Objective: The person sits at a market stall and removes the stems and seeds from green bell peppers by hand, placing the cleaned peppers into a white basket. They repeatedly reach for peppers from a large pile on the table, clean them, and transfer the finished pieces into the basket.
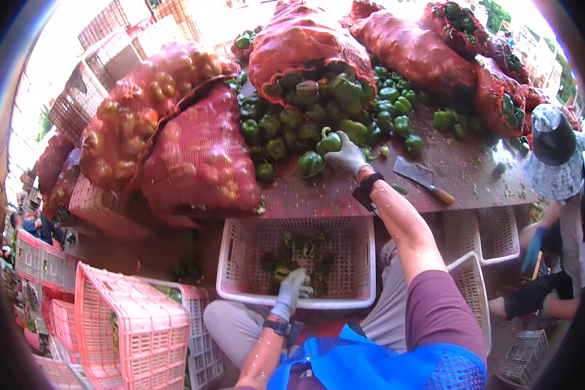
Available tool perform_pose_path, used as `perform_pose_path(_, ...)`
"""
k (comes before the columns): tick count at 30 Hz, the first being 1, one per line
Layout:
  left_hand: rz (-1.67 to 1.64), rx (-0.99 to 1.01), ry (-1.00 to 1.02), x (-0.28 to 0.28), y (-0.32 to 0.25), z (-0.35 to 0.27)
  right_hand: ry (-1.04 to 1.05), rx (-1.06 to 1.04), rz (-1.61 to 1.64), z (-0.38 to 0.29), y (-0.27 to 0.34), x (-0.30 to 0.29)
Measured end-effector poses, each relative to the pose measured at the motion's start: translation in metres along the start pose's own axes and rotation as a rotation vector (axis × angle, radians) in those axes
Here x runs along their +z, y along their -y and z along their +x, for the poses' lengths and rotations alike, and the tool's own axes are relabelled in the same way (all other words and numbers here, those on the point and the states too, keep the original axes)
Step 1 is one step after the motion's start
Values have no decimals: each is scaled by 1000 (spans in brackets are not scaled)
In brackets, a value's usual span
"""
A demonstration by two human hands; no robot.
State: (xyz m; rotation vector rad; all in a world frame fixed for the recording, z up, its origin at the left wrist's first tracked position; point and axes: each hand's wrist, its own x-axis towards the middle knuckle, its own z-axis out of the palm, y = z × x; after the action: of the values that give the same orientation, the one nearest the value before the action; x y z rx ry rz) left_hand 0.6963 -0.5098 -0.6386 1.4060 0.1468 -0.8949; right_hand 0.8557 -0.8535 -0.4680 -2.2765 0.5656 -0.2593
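Observation:
My right hand (347, 152), in a pale glove, reaches over the tabletop with its fingers on a green bell pepper (330, 143). Another green pepper (310, 164) lies just below it on the table. A heap of green peppers spills from an open red mesh sack (307, 44) behind. My left hand (291, 291), also gloved, is low over the near side of a white plastic crate (370, 263) between my knees; several green peppers (312, 251) lie inside. Whether its fingers hold one is hard to tell. A cleaver (414, 171) with a wooden handle lies right of my right hand.
Full red mesh sacks (200, 156) stand at the table's left, others (419, 53) at the back right. Pink crates (146, 326) are at lower left, white crates (499, 234) at right. A person in a hat (553, 151) is at the far right.

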Motion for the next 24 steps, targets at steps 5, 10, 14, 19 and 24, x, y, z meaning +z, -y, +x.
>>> perform_pose_path(5,-308,280,15,22,-61,-39,467,-339,661,-105,16,26)
perform_pose_path(10,-581,397,-2,22,-65,-71,810,-224,551,-227,47,72)
perform_pose_path(14,-708,215,-111,6,12,-84,744,-113,278,-272,38,134)
perform_pose_path(19,-965,40,-130,6,66,-68,698,-267,-30,-310,38,150)
perform_pose_path(24,-1101,237,-2,-2,110,-33,655,-202,-223,-315,49,168)
